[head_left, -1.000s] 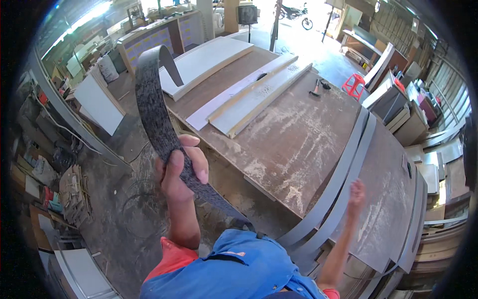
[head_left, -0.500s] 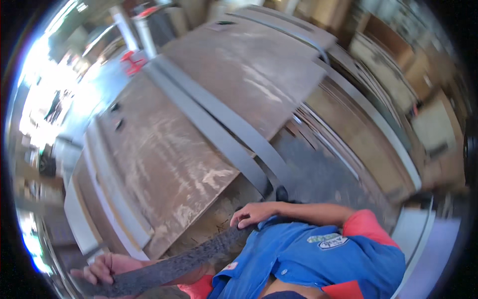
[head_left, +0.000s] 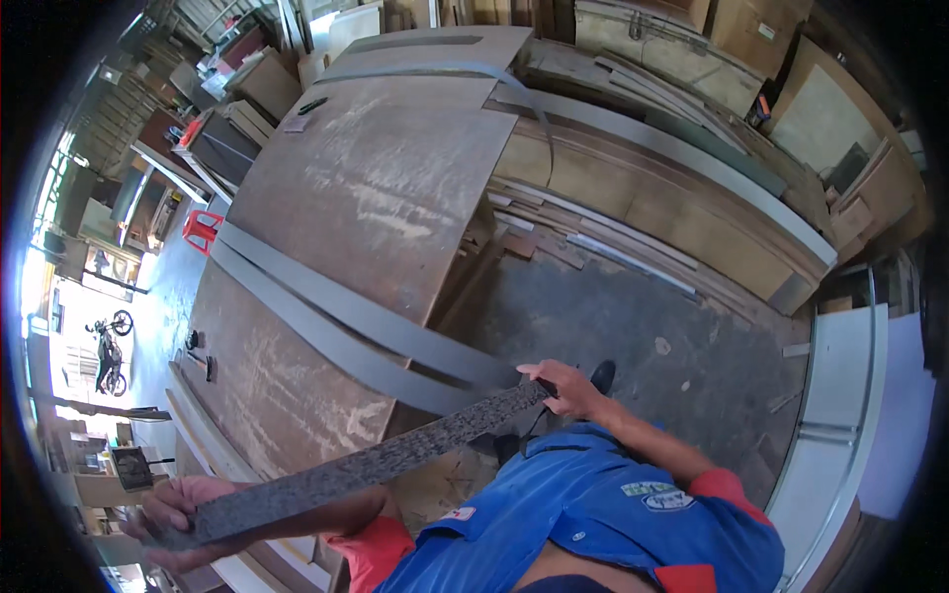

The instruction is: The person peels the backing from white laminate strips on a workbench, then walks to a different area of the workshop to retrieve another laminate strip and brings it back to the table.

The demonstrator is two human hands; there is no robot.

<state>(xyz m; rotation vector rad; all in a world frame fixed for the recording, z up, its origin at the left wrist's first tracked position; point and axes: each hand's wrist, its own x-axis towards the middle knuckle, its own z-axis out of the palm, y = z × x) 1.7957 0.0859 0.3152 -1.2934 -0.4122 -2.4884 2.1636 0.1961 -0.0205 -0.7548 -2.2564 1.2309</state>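
A long, flat strip (head_left: 366, 460) with a speckled dark grey, stone-like face stretches across in front of my body. Its left end rests in my left hand (head_left: 178, 509), fingers curled around the edge. At the other end, my right hand (head_left: 568, 387) pinches the strip between thumb and fingers. Just beyond it, two long plain grey strips (head_left: 326, 336) lie side by side over a large worn brown board table (head_left: 297, 385), their near ends jutting past its edge and close to my right hand.
A hammer (head_left: 207, 366) lies on the table's left side. A red stool (head_left: 202, 230) stands past its far left edge. Stacked boards and planks (head_left: 643, 188) line the right, above a grey concrete floor (head_left: 633, 341). White panels (head_left: 835, 395) lean at far right.
My view has swung to the right, so the table appears farther left. My right hand has moved out from my body, still at the speckled strip's end; my left hand keeps its hold.
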